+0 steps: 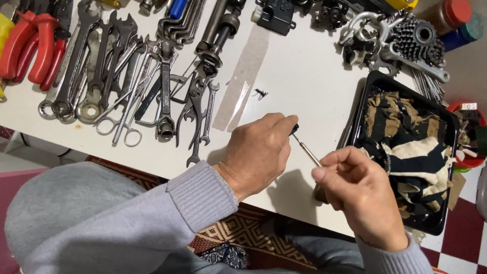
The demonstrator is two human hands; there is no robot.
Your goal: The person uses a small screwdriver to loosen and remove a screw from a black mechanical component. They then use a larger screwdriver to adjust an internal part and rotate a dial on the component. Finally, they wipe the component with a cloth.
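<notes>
The table [304, 76] is white, with a pale grey tape strip [243, 76] across it. The wrenches [116, 66] are silver-grey steel. The pliers [30, 45] have red handles, with a yellow bit at the far left edge. The tray [451, 122] is black; the rag [406, 137] in it is striped black, tan and cream. The sprocket cluster [418, 38] is dark grey. The rod [307, 149] is silver with a black end. The sleeves [193, 198] are light grey. The rug [243, 233] has a red, black and gold diamond pattern. The floor [464, 238] is checked dark red and white.
</notes>
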